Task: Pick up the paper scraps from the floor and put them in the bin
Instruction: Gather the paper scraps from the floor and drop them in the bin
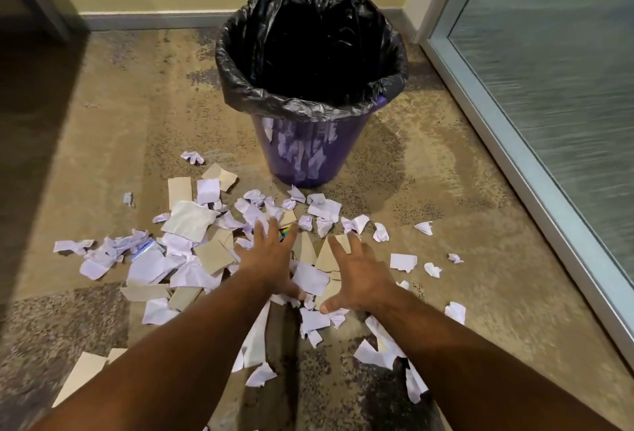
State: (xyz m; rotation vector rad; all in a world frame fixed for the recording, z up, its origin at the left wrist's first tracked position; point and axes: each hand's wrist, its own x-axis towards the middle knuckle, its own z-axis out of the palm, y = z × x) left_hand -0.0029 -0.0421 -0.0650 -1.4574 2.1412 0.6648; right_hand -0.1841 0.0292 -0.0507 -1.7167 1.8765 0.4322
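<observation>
Both arms reach forward, left hand (271, 254) and right hand (356, 274) palms-down with fingers spread, holding nothing, over the scraps (192, 221) before the bin (308, 152).

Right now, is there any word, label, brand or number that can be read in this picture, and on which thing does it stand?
None can be read.
Bin: pale patches on the purple wall, no letters.
Paper scraps: no print visible.
Colourful piece beside the left hand: mostly hidden, too small to read.
Scrap with blue marks: too blurred to read.
</observation>
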